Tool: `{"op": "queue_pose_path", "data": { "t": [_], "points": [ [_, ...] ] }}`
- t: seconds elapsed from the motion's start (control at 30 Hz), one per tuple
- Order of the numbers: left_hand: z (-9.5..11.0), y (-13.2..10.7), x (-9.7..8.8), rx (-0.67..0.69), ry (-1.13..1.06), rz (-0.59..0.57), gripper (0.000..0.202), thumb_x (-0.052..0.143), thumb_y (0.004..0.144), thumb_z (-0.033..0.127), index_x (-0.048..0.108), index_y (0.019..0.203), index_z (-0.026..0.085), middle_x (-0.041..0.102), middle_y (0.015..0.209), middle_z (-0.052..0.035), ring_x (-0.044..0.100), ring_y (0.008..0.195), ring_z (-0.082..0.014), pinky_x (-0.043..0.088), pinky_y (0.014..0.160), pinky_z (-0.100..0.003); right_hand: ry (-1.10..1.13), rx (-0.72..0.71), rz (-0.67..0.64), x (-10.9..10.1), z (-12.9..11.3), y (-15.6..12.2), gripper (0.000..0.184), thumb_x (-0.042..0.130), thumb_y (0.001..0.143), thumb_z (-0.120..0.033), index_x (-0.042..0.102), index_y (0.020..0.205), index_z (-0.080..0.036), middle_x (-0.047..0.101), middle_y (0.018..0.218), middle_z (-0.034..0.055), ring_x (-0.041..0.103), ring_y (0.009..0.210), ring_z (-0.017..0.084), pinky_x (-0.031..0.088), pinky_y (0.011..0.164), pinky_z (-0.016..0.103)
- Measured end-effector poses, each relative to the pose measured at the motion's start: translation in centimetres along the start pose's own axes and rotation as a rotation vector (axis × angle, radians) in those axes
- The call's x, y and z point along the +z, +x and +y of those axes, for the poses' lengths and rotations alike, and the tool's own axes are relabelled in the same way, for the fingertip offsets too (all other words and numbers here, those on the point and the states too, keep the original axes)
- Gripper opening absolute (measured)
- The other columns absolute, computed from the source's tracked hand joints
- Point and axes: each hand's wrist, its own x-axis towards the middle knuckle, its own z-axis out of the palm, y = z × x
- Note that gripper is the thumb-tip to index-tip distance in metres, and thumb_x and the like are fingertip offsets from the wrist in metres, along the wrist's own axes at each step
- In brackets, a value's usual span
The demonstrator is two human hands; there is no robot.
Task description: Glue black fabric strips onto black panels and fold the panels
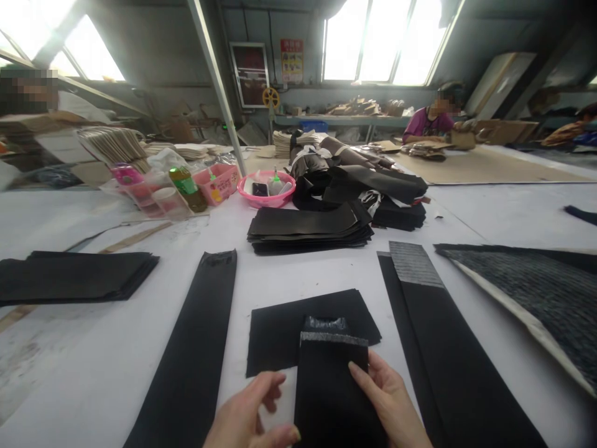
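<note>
My right hand (389, 392) grips the right edge of a black strip (333, 392), thumb on top and fingers behind. A greyish, glossy band crosses the strip's far end. My left hand (254, 407) is beside the strip's left edge with fingers curved and apart; its thumb tip meets or nearly meets that edge. Beyond the strip, and partly covered by it, lies a flat black piece (280, 342) bearing a shiny smear. One long black strip (196, 348) lies to the left. On the right, another long black strip (461, 348) with a grey striped end overlaps a second one.
Stacked black pieces (308, 227) stand ahead, with another stack (79, 277) at far left. Behind are a pink basin (265, 200), a bottle (184, 186) and piled dark material (368, 180). A dark textured sheet (532, 298) lies right. A person (426, 127) works at the far table.
</note>
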Motion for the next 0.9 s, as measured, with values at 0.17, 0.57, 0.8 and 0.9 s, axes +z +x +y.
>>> {"op": "queue_pose_path", "data": {
  "t": [0.17,0.57,0.8,0.9],
  "points": [
    [1.6,3.6,3.0,0.04,-0.508,0.023,0.036,0.056,0.082,0.053,0.058,0.09,0.017,0.061,0.078,-0.0027,0.056,0.07,-0.014,0.043,0.062,-0.02,-0.097,-0.028,0.0,-0.3,0.6,1.1,0.035,0.065,0.084,-0.038,0.06,0.114,-0.021,0.067,0.102,0.0073,0.064,0.089,0.023,0.051,0.081,0.034],
    [-0.1,7.0,4.3,0.007,-0.263,0.111,0.039,0.05,0.085,0.055,0.061,0.083,0.018,0.055,0.063,0.0012,0.047,0.052,-0.0116,0.036,0.047,-0.019,-1.026,-0.18,0.306,-2.9,1.4,3.1,0.039,0.032,0.095,-0.052,0.041,0.071,-0.022,0.044,0.064,-0.003,0.041,0.058,0.013,0.037,0.056,0.022],
    [-0.3,7.7,4.0,0.032,-0.089,0.219,0.038,0.047,0.087,0.053,0.061,0.078,0.018,0.055,0.064,0.0005,0.05,0.057,-0.0128,0.039,0.051,-0.018,-1.15,-0.156,0.324,-3.1,1.5,3.8,0.04,0.038,0.093,-0.051,0.034,0.065,-0.022,0.04,0.057,-0.004,0.037,0.052,0.012,0.03,0.048,0.021],
    [-1.0,8.0,4.2,-0.056,-0.105,0.2,0.042,0.046,0.086,0.057,0.06,0.078,0.018,0.051,0.056,0.0025,0.046,0.046,-0.0113,0.036,0.044,-0.019,-1.166,-0.182,0.341,-3.1,1.4,4.1,0.034,0.04,0.093,-0.048,0.039,0.069,-0.023,0.047,0.059,-0.0031,0.044,0.053,0.013,0.032,0.049,0.021]
  ]
}}
